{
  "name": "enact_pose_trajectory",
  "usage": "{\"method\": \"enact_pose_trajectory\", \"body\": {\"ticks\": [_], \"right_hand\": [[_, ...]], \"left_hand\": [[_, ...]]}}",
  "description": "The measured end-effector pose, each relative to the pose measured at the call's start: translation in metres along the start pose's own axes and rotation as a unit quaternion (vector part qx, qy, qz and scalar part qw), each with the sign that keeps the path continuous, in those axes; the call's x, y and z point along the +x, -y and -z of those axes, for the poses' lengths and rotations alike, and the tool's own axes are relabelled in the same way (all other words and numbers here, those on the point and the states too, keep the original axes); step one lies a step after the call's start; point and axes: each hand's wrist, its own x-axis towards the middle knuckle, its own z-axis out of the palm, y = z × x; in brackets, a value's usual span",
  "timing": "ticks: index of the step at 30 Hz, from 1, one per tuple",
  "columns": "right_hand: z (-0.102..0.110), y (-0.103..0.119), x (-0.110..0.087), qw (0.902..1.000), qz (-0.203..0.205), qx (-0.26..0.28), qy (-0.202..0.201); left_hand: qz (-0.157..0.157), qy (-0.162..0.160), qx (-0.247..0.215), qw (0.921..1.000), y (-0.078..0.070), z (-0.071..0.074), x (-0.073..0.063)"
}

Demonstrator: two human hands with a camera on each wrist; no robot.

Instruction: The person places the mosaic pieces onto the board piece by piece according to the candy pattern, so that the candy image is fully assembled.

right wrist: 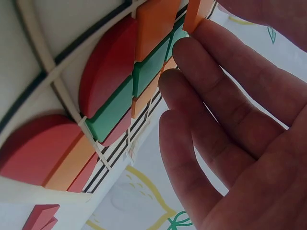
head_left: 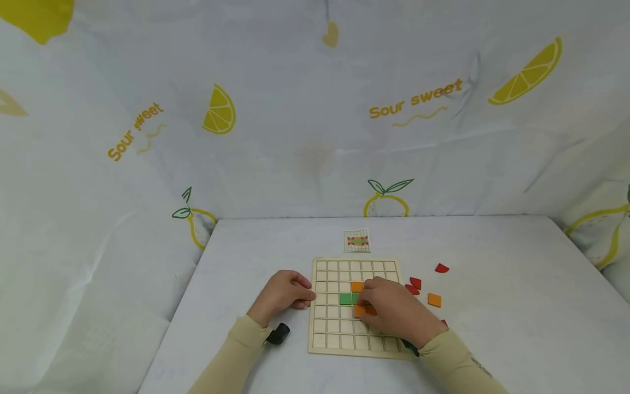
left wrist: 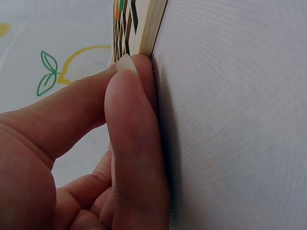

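Observation:
A wooden grid board (head_left: 333, 326) lies on the table, with green square tiles (head_left: 345, 299) and orange square tiles (head_left: 356, 287) in its cells. At the board's left edge, my left hand (head_left: 287, 293) holds the rim with thumb and index fingertips. My right hand (head_left: 396, 309) reaches over the middle of the board. Between its thumb and index finger it pinches an orange square tile (right wrist: 194, 14), tilted up over the cells. The right wrist view also shows red quarter-circle tiles (right wrist: 111, 67) on the board, hidden by the hand in the head view.
Behind the board lies a small pattern card (head_left: 356, 241). To the right are loose red quarter-circle tiles (head_left: 442, 268) and a loose orange square tile (head_left: 434, 300). A white cloth (head_left: 315, 137) with lemon prints hangs behind the table.

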Motion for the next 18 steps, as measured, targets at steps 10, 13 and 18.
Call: {"method": "enact_pose_trajectory", "body": {"ticks": [10, 13, 18], "right_hand": [[-0.0001, 0.0025, 0.0004, 1.0, 0.0, -0.004, 0.001], [-0.0004, 0.0029, 0.0002, 1.0, 0.001, -0.008, 0.0], [-0.0023, 0.0038, 0.003, 0.9997, -0.014, -0.014, 0.014]], "left_hand": [[0.0, 0.001, 0.0, 1.0, 0.0001, 0.0008, -0.0009], [-0.002, 0.0, 0.002, 1.0, 0.0004, 0.0007, -0.0004], [-0.003, 0.001, 0.002, 1.0, 0.0001, 0.0013, -0.0007]]}}
